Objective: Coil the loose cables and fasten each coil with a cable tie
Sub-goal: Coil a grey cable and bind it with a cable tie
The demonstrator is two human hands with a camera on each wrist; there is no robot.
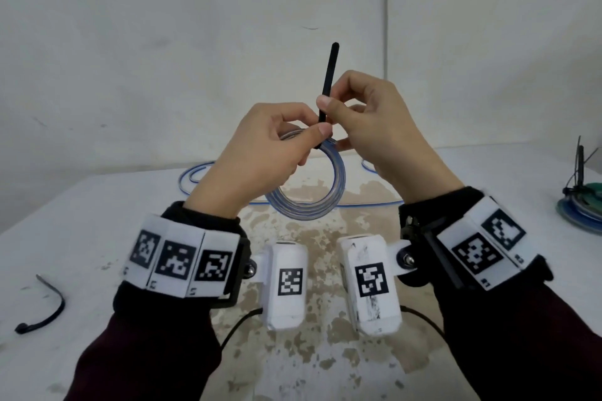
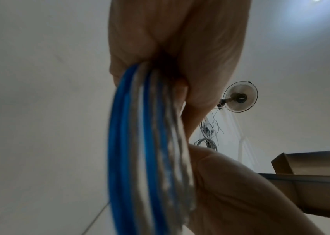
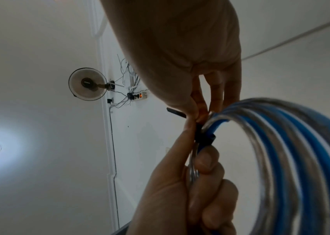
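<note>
Nearest you on the table (image 1: 97, 205), at the left edge, lies a spare black cable tie (image 1: 44, 306), curved and untouched. Above the table's stained middle, both hands are raised.

Your left hand (image 1: 257, 153) grips the top of the coil (image 1: 309, 192) of blue-and-clear cable, thumb pressed over the bundle; the coil hangs free below the fist, clear of the table. Your right hand (image 1: 381, 127) pinches a black cable tie (image 1: 328, 88) between thumb and forefinger, its tail standing upright above the fingers.

Step in hand, as I judge it: fastening this coil. The tie appears to be already wrapped round the bundle. Next move likely calls for pulling the tail through while your left hand keeps the turns bunched; if that grip slackens, the loops could spring apart.

View differences:
- Right wrist view shows the cable tie (image 3: 204, 136) hugging the strands just beside your left thumb, which the head view hides behind the fingers. Whether the tail has passed the head is not clear.
- Left wrist view shows the coil (image 2: 146, 143) running edge-on out of the fist; no tie visible there.

Farther back, loose blue cable (image 1: 202, 172) trails behind your hands. At the far right edge sits a pile of finished coils (image 1: 583, 205) with tie tails sticking up.
</note>
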